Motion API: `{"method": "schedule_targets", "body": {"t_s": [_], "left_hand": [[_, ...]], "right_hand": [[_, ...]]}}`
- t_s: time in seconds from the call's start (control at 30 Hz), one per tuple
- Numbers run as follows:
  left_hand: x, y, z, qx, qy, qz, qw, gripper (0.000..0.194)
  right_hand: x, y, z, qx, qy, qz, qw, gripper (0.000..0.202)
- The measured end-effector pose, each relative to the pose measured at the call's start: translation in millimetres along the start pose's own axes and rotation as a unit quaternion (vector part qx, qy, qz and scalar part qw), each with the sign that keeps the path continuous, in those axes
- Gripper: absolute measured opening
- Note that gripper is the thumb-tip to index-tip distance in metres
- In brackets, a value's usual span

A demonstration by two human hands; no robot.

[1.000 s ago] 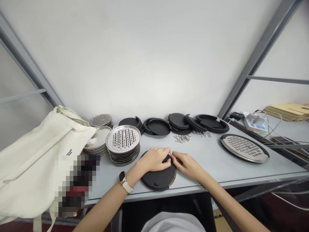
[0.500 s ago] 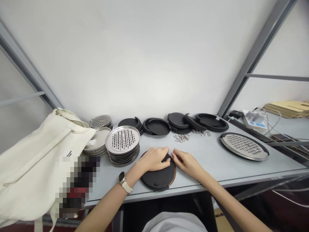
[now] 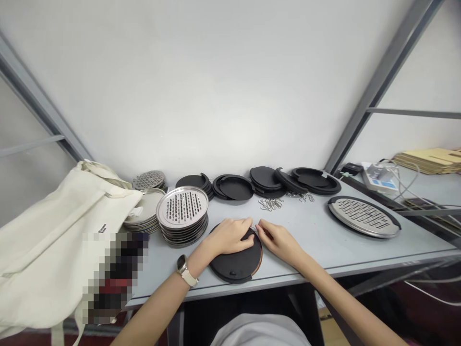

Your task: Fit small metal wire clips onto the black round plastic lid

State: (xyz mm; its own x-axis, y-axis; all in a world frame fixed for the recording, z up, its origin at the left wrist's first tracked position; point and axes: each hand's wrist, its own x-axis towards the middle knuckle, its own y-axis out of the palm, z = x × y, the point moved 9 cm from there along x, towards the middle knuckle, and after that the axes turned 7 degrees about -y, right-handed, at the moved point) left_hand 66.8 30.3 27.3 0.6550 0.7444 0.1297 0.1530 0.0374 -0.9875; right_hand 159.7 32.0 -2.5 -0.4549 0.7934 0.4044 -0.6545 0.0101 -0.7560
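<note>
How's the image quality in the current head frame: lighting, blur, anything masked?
In the head view: soft, fairly even light on the wall; a mosaic hiding a patch by the bag; metal clips lacking crisp detail; whatever sits at the tips of the right hand too small to identify.

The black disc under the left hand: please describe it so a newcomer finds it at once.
Go to the grey table before the white wall. At its front, the left hand rests on a round black disc. Unlike the black trays behind, it shows an orange strip along its right side.
</note>
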Motion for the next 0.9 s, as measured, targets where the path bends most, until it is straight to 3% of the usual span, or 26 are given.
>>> {"method": "schedule_targets", "body": {"t_s": [0.23, 0.9], "left_hand": [[-0.3, -1.5, -1.4, 0.002, 0.004, -0.003, 1.000, 0.013], [-1.0, -1.3, -2.9, -0.004, 0.007, 0.015, 1.000, 0.011]], "right_hand": [[-0.7, 5.9, 0.0, 0.010, -0.001, 0.037, 0.999, 0.026], [-0.7, 7.3, 2.5, 0.007, -0.012, 0.052, 0.999, 0.019]]}}
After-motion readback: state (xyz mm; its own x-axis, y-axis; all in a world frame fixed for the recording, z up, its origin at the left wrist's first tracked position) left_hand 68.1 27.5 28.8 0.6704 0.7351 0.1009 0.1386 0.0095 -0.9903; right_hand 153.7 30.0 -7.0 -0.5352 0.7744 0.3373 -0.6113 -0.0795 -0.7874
